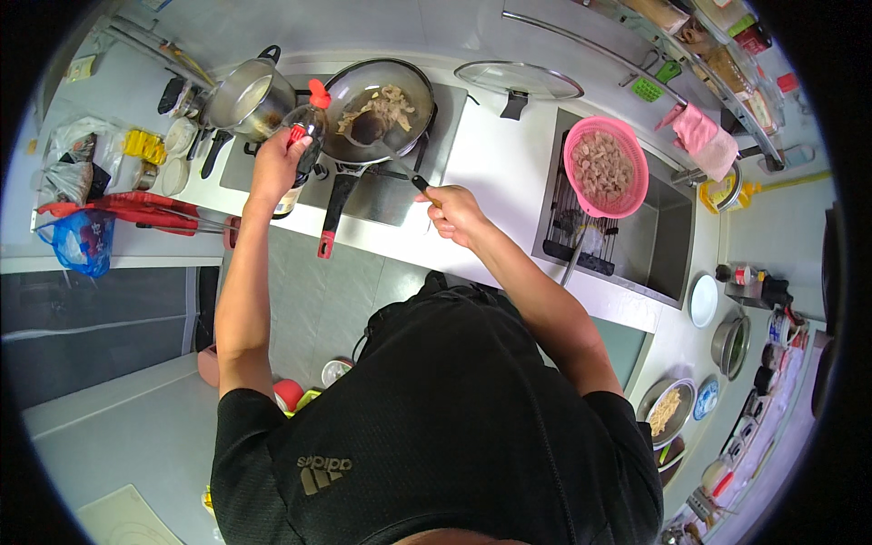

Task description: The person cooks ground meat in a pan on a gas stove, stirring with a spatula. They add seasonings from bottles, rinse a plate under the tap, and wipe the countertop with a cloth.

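Note:
My left hand grips a bottle of dark sauce with a red cap, held upright or nearly so beside the wok. In my right hand is the handle of a metal ladle. Its bowl rests inside the wok, and dark liquid shows in it. Pieces of cooked meat lie in the wok around the ladle's bowl. The wok stands on a gas hob, its black and red handle pointing toward me over the counter edge.
A steel pot stands left of the wok. A glass lid leans at the back wall. Over the sink, a pink colander holds pale meat slices. Bowls, including a steel one, line the right counter.

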Demonstrator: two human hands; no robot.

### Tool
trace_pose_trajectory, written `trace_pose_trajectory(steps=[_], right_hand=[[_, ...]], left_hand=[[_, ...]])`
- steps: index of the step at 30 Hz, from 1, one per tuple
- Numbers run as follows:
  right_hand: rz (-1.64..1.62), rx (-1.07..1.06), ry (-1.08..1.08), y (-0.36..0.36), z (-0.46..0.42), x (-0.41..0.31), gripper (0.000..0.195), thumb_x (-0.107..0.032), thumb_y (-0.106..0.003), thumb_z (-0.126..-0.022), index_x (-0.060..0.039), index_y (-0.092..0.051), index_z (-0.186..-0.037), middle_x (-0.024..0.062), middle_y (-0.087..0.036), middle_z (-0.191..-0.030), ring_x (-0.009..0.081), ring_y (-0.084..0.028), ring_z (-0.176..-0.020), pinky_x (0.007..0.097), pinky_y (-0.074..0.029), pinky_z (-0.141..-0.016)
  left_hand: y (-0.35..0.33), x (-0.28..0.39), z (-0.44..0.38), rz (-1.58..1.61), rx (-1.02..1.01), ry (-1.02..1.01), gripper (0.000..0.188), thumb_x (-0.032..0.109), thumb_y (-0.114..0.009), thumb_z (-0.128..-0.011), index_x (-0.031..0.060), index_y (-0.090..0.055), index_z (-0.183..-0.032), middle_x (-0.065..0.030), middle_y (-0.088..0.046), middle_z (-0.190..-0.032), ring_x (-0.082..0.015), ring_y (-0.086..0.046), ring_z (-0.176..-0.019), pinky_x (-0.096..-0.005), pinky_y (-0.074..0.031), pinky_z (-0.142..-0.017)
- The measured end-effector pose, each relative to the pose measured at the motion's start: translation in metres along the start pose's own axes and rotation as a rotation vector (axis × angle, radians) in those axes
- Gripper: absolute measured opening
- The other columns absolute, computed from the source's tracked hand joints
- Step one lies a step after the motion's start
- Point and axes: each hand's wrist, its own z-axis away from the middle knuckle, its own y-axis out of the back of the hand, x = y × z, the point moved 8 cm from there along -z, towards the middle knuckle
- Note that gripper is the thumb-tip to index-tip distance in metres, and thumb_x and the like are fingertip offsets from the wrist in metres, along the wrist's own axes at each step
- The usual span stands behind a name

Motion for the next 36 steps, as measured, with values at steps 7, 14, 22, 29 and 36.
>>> trace_pose_trajectory(steps=[7, 14, 22, 29, 36], right_hand=[[0.541, 0.197, 0.247, 0.027, -0.034, -0.035, 0.029, -0.023, -0.049, -0.095, 0.0036, -0.055, -0.102, 0.0143, -0.055, -0.066, 0.0286, -0.050, -0.054, 0.0401, -0.040, -0.052], [1.405, 0.587, 0.589, 0.003, -0.041, -0.085, 0.022, -0.016, -0.050, -0.092, 0.0029, -0.053, -0.102, 0.0286, -0.065, -0.094, 0.0425, -0.065, -0.087, 0.0503, -0.052, -0.074], [1.331, 0.554, 0.503, 0.020, -0.051, -0.072, 0.037, -0.010, -0.058, -0.081, 0.0045, -0.047, -0.112, 0.0269, -0.058, -0.111, 0.0401, -0.061, -0.101, 0.0488, -0.052, -0.083], [0.599, 0.162, 1.187, -0.020, 0.206, -0.139, 0.069, -0.038, -0.066, -0.087, 0.0018, -0.039, -0.138, 0.0247, -0.052, -0.130, 0.0333, -0.054, -0.121, 0.0431, -0.042, -0.103], [0.520, 0.478, 0.946, 0.066, 0.279, -0.108, 0.045, -0.024, -0.062, -0.090, 0.0002, -0.051, -0.125, 0.0165, -0.064, -0.104, 0.0238, -0.065, -0.093, 0.0327, -0.051, -0.081]], left_hand=[[0.053, -0.004, 0.014, 0.359, 0.207, 0.044, 0.023, 0.026, -0.058, -0.097, 0.0032, -0.062, -0.094, 0.0036, -0.051, -0.067, -0.0061, -0.043, -0.059, -0.0240, -0.037, -0.053], [0.092, 0.024, 0.043, 0.826, 0.247, 0.107, 0.017, 0.020, -0.055, -0.098, 0.0055, -0.056, -0.090, 0.0039, -0.047, -0.072, -0.0061, -0.041, -0.065, -0.0234, -0.037, -0.062], [0.064, 0.080, 0.080, 1.139, 0.030, 0.151, 0.030, 0.024, -0.060, -0.095, -0.0008, -0.056, -0.111, 0.0003, -0.052, -0.087, -0.0104, -0.050, -0.079, -0.0276, -0.045, -0.078], [-0.043, 0.159, 0.124, 0.900, -0.479, 0.059, 0.022, 0.023, -0.062, -0.093, 0.0019, -0.060, -0.097, 0.0000, -0.055, -0.078, -0.0083, -0.048, -0.067, -0.0239, -0.039, -0.061], [-0.184, 0.287, 0.156, 0.979, -0.727, -0.098, 0.015, 0.014, -0.062, -0.093, 0.0036, -0.059, -0.084, 0.0021, -0.053, -0.075, -0.0067, -0.046, -0.067, -0.0225, -0.037, -0.061]])
